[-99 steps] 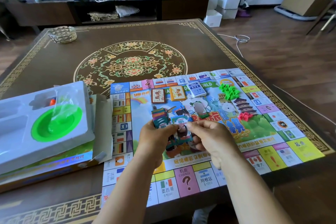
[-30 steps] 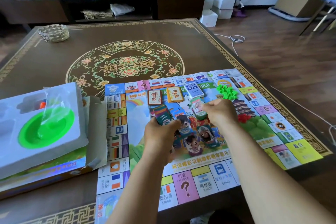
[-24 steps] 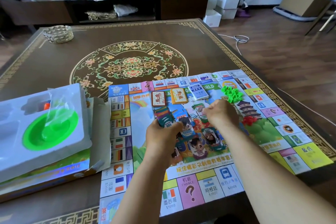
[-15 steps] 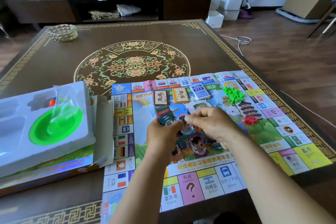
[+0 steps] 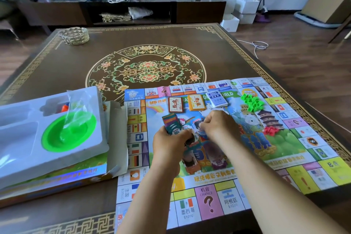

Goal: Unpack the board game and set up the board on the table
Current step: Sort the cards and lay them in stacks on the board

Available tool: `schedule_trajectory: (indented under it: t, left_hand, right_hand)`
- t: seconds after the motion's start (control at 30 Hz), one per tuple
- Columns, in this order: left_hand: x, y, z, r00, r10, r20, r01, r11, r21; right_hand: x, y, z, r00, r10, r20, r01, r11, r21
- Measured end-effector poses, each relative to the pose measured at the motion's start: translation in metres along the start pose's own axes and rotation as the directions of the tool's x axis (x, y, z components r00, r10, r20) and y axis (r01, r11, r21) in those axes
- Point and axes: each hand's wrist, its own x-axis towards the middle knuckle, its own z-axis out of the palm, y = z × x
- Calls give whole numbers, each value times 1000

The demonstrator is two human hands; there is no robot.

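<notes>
The board (image 5: pixel 281 159) is spread flat on the table (image 5: pixel 152 36), at the table's 5 o'clock corner, with its near edge hanging slightly past the table's front edge. Above the board's middle the left hand (image 5: pixel 169 144) is curled round a stack of notes (image 5: pixel 171 125), which is gripped from below and fanned a little toward 12 o'clock. The right hand (image 5: pixel 218 127) is held just beside it at 3 o'clock, with thumb and forefinger pinched on the top note at the stack's right edge; the other fingers are curled in. More notes (image 5: pixel 201 159) are laid on the board beneath the hands, toward 6 o'clock.

Along the board's far side three card decks are set in a row: a brown deck (image 5: pixel 175 104), an orange deck (image 5: pixel 196 102) just beside it at 3 o'clock, and a white deck (image 5: pixel 216 99) further right. A heap of green houses (image 5: pixel 251 101) is seen at 2 o'clock from the hands, and a smaller heap of red pieces (image 5: pixel 270 130) at 3 o'clock.

At 9 o'clock from the board a white tray (image 5: pixel 22 138) is rested on the box (image 5: pixel 57 180), overlapping the board's left edge. A green dish (image 5: pixel 68 133) is seated in the tray with a clear bag (image 5: pixel 76 106) over it. A woven bowl (image 5: pixel 74 35) is placed at the table's 11 o'clock corner.
</notes>
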Motion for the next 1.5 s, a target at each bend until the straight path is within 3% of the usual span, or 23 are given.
schedule_trajectory:
  t: [0.1, 0.17, 0.27, 0.33, 0.47, 0.57, 0.67, 0.87, 1.2, 1.5]
  left_hand:
    - [0, -1, -1, 1000, 0, 1, 0, 1000, -13]
    - [-1, -1, -2, 1000, -2, 11, 2, 1000, -29]
    - [-2, -1, -2, 999, -6, 32, 7, 999, -37]
    - [-5, -1, -1, 998, -19, 65, 22, 999, -43]
    - [-13, 1, 0, 976, -84, 203, 90, 996, -20]
    - [-15, 3, -4, 955, -127, 267, 135, 991, -11]
    - [-14, 0, -9, 956, -98, 275, 86, 995, 56]
    - [-13, -1, -9, 968, -66, 242, 49, 996, 79]
    - [-14, 0, -7, 964, -85, 252, 78, 996, 40]
    - [-13, -3, -2, 976, -65, 207, 45, 994, 101]
  right_hand:
    - [-5, 0, -1, 995, -47, -84, 42, 997, -67]
    - [-13, 0, -8, 997, -63, -49, 68, 991, 115]
    - [-38, 3, -22, 990, -69, 126, -3, 868, 497]
    - [-52, 8, -20, 979, -73, 193, -49, 824, 564]
    - [-64, 18, -14, 984, 23, 178, -134, 753, 644]
    - [-67, 23, -17, 987, 66, 148, -148, 739, 658]
    - [-69, 28, -19, 987, 47, 154, -136, 758, 638]
    - [-71, 29, -19, 983, -13, 184, -107, 773, 625]
    - [-67, 34, -15, 987, 57, 153, -145, 736, 662]
    - [-68, 37, -22, 979, 6, 204, -136, 764, 631]
